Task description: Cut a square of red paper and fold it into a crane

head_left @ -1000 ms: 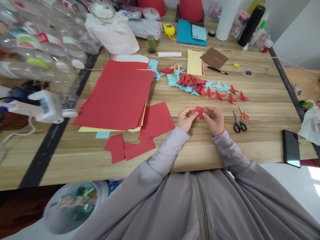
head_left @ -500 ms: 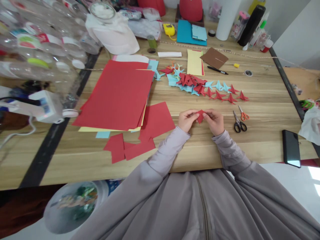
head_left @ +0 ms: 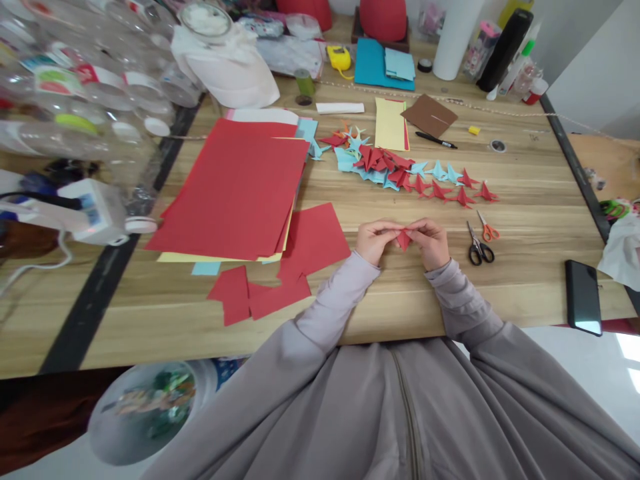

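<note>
Between my two hands is a small piece of folded red paper (head_left: 404,241), its point facing down towards me. My left hand (head_left: 374,241) pinches its left side with thumb and fingers, and my right hand (head_left: 431,241) pinches the right side. The fingertips cover the paper's upper part. Beyond my hands lie folded red paper cranes (head_left: 440,191) in a row, with light blue cranes (head_left: 439,171) behind and a heap of red and blue ones to the left. To the right of my right hand rest black-handled scissors (head_left: 481,252) and orange-handled scissors (head_left: 490,231).
Left of my hands are a stack of red sheets (head_left: 235,193) and cut red pieces (head_left: 280,297). A phone (head_left: 583,297) lies at the right front edge. Further back are a pen (head_left: 436,139), brown paper (head_left: 429,115) and a tape measure (head_left: 339,59). Plastic bottles (head_left: 100,87) crowd the left.
The red paper between my fingers has gone from a diamond shape to a downward-pointing triangle, with its top edge now folded or pinched. Both hands stay in nearly the same place.
</note>
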Demonstrator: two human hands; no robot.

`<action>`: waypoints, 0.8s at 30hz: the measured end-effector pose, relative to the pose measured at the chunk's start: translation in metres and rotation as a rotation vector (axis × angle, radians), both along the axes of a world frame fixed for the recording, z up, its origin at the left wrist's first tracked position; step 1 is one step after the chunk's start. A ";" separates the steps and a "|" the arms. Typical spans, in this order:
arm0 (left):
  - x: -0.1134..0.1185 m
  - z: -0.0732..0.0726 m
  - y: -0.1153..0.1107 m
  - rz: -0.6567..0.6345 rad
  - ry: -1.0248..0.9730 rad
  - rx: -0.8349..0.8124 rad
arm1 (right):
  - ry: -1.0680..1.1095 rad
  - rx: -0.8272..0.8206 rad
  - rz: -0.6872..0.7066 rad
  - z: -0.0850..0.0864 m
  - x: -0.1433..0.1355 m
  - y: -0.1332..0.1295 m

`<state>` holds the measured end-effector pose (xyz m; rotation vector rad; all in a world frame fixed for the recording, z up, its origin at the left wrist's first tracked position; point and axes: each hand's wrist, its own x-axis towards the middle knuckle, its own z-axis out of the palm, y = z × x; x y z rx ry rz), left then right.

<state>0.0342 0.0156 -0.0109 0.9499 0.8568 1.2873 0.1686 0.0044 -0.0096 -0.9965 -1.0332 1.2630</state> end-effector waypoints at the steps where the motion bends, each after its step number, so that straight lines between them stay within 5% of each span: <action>1: 0.000 0.000 0.000 -0.003 -0.009 -0.003 | 0.010 -0.009 -0.002 -0.001 0.000 0.000; 24: 0.000 0.005 0.002 0.039 -0.104 -0.155 | -0.007 -0.074 0.010 0.000 0.001 0.003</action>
